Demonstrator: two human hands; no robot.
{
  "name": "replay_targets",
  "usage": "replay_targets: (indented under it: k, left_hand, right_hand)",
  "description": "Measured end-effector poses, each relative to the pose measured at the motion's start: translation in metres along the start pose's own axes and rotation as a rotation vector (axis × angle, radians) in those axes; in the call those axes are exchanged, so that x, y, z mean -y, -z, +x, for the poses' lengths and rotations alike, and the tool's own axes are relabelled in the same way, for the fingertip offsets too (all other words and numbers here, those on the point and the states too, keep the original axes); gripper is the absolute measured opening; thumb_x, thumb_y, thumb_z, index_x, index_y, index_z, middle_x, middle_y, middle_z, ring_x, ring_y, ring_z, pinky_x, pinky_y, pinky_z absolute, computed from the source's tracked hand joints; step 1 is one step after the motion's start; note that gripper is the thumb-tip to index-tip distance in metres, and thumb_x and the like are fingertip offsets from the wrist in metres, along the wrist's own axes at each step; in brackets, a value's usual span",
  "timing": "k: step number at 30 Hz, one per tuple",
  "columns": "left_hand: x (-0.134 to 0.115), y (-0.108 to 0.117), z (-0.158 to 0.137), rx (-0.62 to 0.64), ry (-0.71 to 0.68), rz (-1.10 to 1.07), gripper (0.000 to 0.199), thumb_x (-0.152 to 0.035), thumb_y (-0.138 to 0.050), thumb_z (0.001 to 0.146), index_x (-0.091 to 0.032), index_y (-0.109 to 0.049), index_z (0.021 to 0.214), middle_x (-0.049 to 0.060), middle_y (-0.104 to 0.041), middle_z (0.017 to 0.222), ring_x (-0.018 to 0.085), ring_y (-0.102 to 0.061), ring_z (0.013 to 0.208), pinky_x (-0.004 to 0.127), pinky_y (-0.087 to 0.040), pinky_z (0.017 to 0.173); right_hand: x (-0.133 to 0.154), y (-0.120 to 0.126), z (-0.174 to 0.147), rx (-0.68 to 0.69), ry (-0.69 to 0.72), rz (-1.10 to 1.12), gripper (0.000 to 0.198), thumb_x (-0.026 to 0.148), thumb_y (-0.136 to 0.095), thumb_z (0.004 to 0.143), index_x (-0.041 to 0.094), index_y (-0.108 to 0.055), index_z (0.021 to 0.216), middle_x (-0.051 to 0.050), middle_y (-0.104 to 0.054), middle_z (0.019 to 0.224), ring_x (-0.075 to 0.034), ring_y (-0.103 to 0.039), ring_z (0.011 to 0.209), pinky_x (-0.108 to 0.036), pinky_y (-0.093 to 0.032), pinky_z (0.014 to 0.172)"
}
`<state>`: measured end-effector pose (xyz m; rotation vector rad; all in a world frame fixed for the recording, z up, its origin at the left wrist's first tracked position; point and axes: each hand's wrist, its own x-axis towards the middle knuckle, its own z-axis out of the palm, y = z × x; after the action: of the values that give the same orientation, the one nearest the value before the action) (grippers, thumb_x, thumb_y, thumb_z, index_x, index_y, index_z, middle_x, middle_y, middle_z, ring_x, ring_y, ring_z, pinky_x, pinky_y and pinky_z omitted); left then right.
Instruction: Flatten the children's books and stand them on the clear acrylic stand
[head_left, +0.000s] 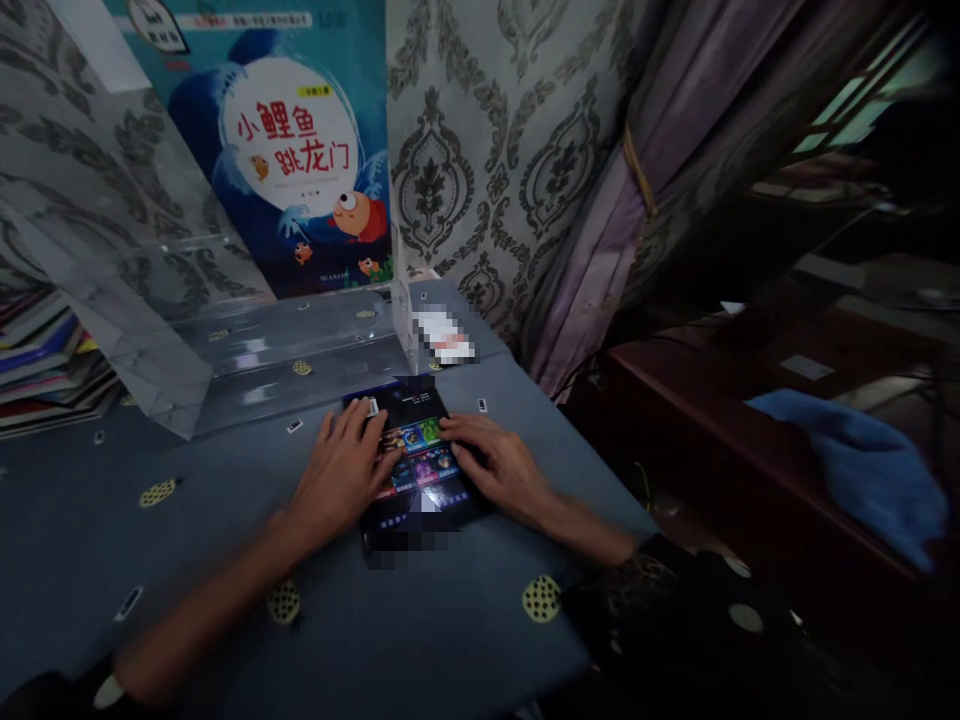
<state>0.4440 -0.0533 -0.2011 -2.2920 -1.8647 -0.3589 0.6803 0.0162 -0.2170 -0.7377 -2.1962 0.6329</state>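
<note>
A dark book (420, 470) with several small colourful pictures on its cover lies flat on the grey-blue tablecloth (225, 530). Across its left side rests my left hand (349, 455), fingers stretched out over the cover. My right hand (499, 465) touches the right edge, its fingers extended and its thumb apart from them. Neither hand is wrapped round the book. Just beyond it stands a clear plastic stand (300, 355). A pixelated white and reddish item (448, 335) lies to the right of the stand; its kind cannot be made out.
A stack of books (49, 365) sits at the far left. Behind the stand is a blue poster or large book cover (300, 170) with orange fish. A tied purple curtain (600, 230) hangs beyond the table's right edge. Blue cloth (862, 470) drapes over reddish-brown furniture (712, 400).
</note>
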Motion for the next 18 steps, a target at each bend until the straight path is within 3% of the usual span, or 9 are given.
replay_targets:
  k: [3,8,18]
  left_hand:
    - [0.011,-0.001,0.005,-0.031,0.053,0.021,0.050,-0.049,-0.038,0.103,-0.013,-0.051,0.135,0.020,-0.055,0.140,0.034,-0.053,0.129,0.054,-0.045,0.107]
    - [0.020,-0.007,0.014,-0.071,0.007,-0.002,0.044,-0.047,-0.040,0.102,-0.016,-0.054,0.130,0.017,-0.058,0.134,0.033,-0.054,0.126,0.053,-0.047,0.105]
    - [-0.002,-0.020,0.059,-0.006,-0.246,-0.094,0.040,-0.033,-0.039,0.103,-0.014,-0.054,0.134,0.016,-0.057,0.140,0.029,-0.051,0.127,0.048,-0.045,0.105]
  right_hand:
    - [-0.001,-0.001,-0.001,0.008,0.000,-0.006,0.023,0.019,-0.052,0.093,0.021,-0.070,0.107,-0.012,-0.073,0.121,-0.026,-0.065,0.120,-0.051,-0.055,0.101]
    - [0.001,-0.001,-0.001,0.010,-0.010,-0.028,0.021,0.022,-0.054,0.093,0.022,-0.071,0.105,-0.010,-0.073,0.120,-0.025,-0.066,0.119,-0.050,-0.054,0.101]
    - [0.006,0.001,0.001,0.010,-0.022,-0.036,0.021,0.022,-0.054,0.091,0.020,-0.072,0.103,-0.012,-0.073,0.118,-0.027,-0.067,0.116,-0.050,-0.054,0.100]
